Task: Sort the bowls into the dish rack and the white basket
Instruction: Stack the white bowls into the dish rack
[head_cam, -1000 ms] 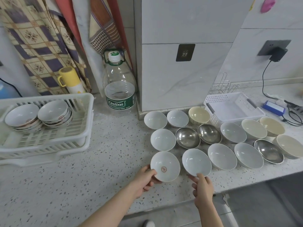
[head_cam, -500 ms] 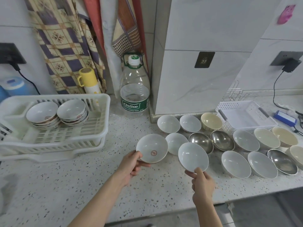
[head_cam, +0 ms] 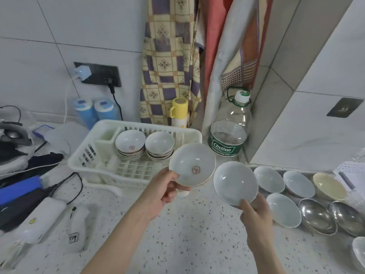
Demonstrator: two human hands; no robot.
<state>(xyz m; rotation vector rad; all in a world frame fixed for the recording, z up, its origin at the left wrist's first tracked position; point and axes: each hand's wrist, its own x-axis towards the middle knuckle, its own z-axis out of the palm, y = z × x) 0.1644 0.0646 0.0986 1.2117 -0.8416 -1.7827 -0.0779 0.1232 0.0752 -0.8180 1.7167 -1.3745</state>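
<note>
My left hand (head_cam: pixel 165 191) grips a white bowl with a red emblem (head_cam: pixel 192 164) by its near rim, held in the air just right of the white dish rack (head_cam: pixel 87 155). My right hand (head_cam: pixel 256 213) pinches the rim of a plain white bowl (head_cam: pixel 235 182), tilted, above the counter. Two stacks of emblem bowls (head_cam: pixel 130 143) (head_cam: pixel 160 144) sit in the rack. On the counter to the right lie several white bowls (head_cam: pixel 268 178), a cream bowl (head_cam: pixel 328 186) and steel bowls (head_cam: pixel 317 215). A corner of the white basket (head_cam: pixel 353 171) shows at the right edge.
A large clear water bottle (head_cam: pixel 230 133) and a yellow flask (head_cam: pixel 178 111) stand behind the rack. Cables, a blue box (head_cam: pixel 19 187), white pouches and two blue cans (head_cam: pixel 92 111) crowd the left counter. A tiled pillar rises at the right. Speckled counter lies below my hands.
Both hands have lifted their bowls off the counter and carried them left toward the dish rack. The view has swung left, so most of the bowl rows and the basket left the frame.
</note>
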